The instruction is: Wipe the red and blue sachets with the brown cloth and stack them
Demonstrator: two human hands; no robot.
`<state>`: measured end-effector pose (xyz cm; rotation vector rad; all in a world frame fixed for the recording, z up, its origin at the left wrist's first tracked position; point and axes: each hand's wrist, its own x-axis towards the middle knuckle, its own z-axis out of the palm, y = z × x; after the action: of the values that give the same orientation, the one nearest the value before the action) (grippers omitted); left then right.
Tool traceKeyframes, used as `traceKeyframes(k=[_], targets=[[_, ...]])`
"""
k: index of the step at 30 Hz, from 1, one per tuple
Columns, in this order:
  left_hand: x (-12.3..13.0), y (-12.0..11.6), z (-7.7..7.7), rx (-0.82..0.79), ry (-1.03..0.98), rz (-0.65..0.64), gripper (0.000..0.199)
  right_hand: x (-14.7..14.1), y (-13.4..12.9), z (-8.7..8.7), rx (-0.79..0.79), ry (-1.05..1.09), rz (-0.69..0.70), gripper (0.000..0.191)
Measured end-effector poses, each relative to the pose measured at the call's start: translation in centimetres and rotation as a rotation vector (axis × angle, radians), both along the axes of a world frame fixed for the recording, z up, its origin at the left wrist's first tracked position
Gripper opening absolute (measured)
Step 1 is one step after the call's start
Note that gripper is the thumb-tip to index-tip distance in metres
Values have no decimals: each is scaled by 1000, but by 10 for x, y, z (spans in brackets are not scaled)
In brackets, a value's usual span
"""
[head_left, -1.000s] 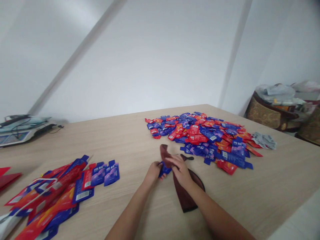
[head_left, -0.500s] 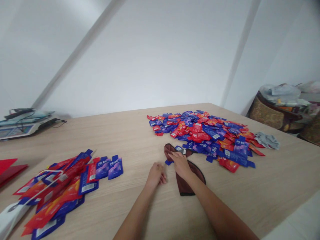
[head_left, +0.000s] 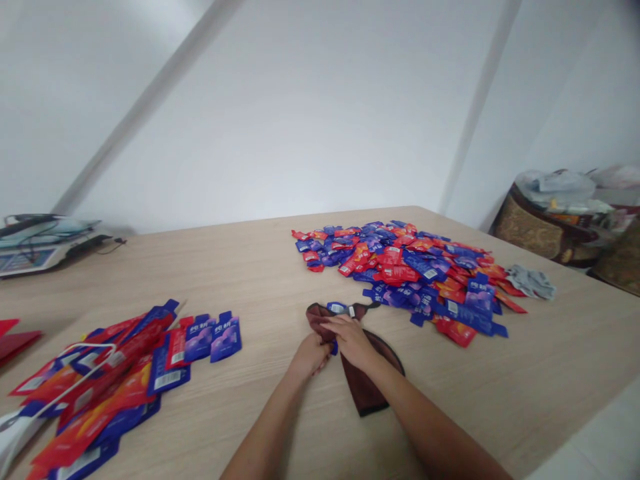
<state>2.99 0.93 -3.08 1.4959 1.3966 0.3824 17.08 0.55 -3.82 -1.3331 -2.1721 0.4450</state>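
A brown cloth (head_left: 363, 387) with dark edging lies bunched and partly folded on the table in front of me. My right hand (head_left: 353, 343) is closed on its upper part, the fingers pointing left. A blue packet (head_left: 337, 308) shows its pale label beyond those fingers; its middle is hidden by the hand and cloth. My left hand (head_left: 309, 357) rests just left of the right one, fingers curled in a pinch at the near end of this packet, against the cloth. The exact grip of its fingertips is partly hidden.
A big heap of red and blue packets (head_left: 395, 263) spreads across the back right, with a grey cloth (head_left: 531, 281) beside it. Left lie more packets (head_left: 127, 380) with a white-handled wire tool (head_left: 15, 427), and two blue packets (head_left: 225, 337). A scale (head_left: 40, 253) stands far left.
My right hand has shifted left and slightly nearer, drawing the brown cloth and blue packet along. My left hand has moved in to meet them, its fingers now at the packet's near end.
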Motion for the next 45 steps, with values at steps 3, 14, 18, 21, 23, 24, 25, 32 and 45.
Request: traceKeyframes(k=[3, 14, 18, 21, 23, 24, 25, 32, 45], targets=[[-4, -5, -2, -26, -1, 24, 24, 11, 14, 1, -8, -123, -145, 56], [-3, -11, -9, -107, -32, 65, 30, 26, 16, -10, 139, 26, -134, 64], [-1, -6, -10, -123, -69, 75, 26, 11, 7, -8, 76, 46, 48, 58], [-3, -5, -11, -154, -144, 122, 16, 7, 7, -6, -9, 116, 85, 52], [-5, -6, -12, -174, -206, 163, 13, 8, 7, -4, -63, 141, 80, 52], [-5, -6, -12, -181, -240, 179, 12, 9, 7, -3, -83, 151, 76, 51], [-5, -7, -13, -188, -274, 190, 11, 10, 7, -2, -99, 166, 75, 51], [-12, -5, -11, -109, -168, 243, 24, 28, -2, -3, -399, 462, 228, 33], [-32, -1, 13, 839, 759, -59, 48, 44, 23, -17, -305, 834, -169, 39]])
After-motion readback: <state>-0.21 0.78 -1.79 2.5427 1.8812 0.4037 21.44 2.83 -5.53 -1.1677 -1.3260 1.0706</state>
